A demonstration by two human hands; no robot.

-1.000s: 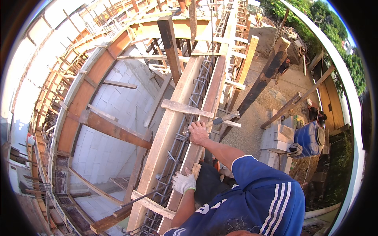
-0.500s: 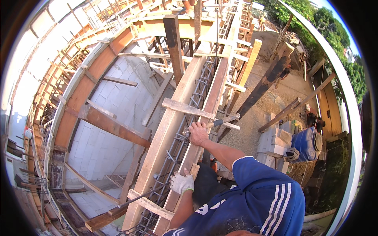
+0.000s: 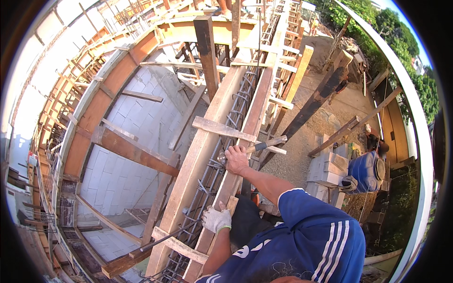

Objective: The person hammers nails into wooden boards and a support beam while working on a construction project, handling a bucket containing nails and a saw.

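Head-height fisheye view, steeply downward

Noted blue shirt (image 3: 292, 214) with white parallel stripes and off-white glove (image 3: 216, 220). Recorded light-brown form board (image 3: 255, 113), orange-brown formwork panel (image 3: 78, 153), blackish post (image 3: 205, 52). Observed blue drum (image 3: 362, 173), white block wall (image 3: 125, 162) patterned with staggered joints.

Blue drum (image 3: 362, 173) near pale blocks (image 3: 325, 173) — green trees (image 3: 397, 41) at upper right.

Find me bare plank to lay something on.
Bare: left plank between the dark rod and the crosspiece ahead of the right hand; right plank between that hand and the left hand. Crowded: rebar between the planks.
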